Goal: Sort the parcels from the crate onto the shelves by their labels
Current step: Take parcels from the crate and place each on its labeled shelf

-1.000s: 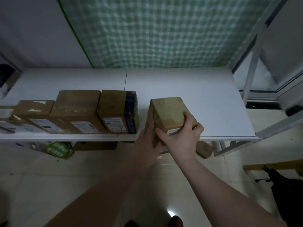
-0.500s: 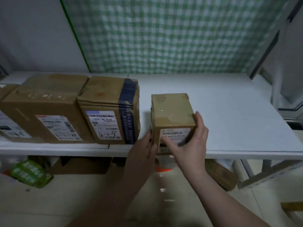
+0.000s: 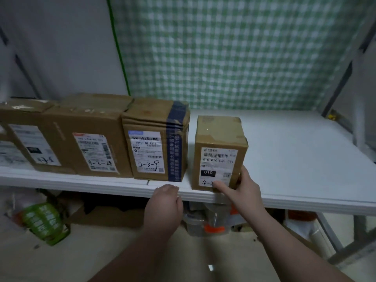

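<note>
A small brown parcel point(image 3: 219, 147) stands upright near the front edge of the white shelf point(image 3: 295, 159), its white label facing me with "4-3" handwritten at the bottom. My right hand point(image 3: 242, 192) touches its lower right front corner, thumb across the label. My left hand point(image 3: 164, 206) hangs loosely curled just below the shelf edge, holding nothing. To the left stand a parcel with blue tape point(image 3: 156, 139) marked "4-3-8", a larger parcel point(image 3: 91, 137) marked "4-3-24", and another parcel point(image 3: 24, 137).
A green checked cloth point(image 3: 234, 51) hangs behind the shelf. A metal shelf post point(image 3: 343, 72) rises at the right. Under the shelf lie a green bag point(image 3: 44, 222), flat cardboard point(image 3: 105, 216) and a clear plastic container point(image 3: 211, 220) with orange parts.
My left hand has let go of the small parcel and dropped below the shelf edge. My right hand slid down to the parcel's lower front corner. The camera came lower and closer.
</note>
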{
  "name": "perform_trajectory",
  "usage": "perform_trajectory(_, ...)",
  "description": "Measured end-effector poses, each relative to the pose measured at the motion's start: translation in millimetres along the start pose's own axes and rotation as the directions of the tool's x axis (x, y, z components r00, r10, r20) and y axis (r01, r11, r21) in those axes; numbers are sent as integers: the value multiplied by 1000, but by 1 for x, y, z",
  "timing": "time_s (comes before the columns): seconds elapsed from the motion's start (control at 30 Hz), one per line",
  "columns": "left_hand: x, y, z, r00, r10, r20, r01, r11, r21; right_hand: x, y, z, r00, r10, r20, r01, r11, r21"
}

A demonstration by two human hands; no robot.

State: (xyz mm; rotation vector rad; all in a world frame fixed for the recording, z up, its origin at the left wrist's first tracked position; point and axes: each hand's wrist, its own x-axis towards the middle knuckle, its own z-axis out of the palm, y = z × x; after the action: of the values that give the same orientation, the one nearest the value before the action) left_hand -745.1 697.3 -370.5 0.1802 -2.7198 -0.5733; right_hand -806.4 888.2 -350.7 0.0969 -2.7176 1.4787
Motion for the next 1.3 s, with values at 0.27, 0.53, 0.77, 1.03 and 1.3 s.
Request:
perform_trajectory(0.27,6,-5,-10,994,53,100,-61,994,88,12,-14,14,999,-7,50,9,999,-31)
perform_trajectory(0.53,11,-7,-6,987,79,138,-104,976,191,33,-6,9,994,8,111,-6,1000,-18)
perform_trajectory(0.77,10,-8,-4,986,105,130,-130,972,197,41,-3,9,989,9,145,0,998,-57)
perform_trajectory(1.03,8,-8,-4,987,122,105,-142,967,210,46,-1,8,984,6,180,4,998,-57)
perform_trajectory(1.3,6,-8,1,988,135,74,-148,968,201,42,4,6,987,-12,158,15,1000,-16)
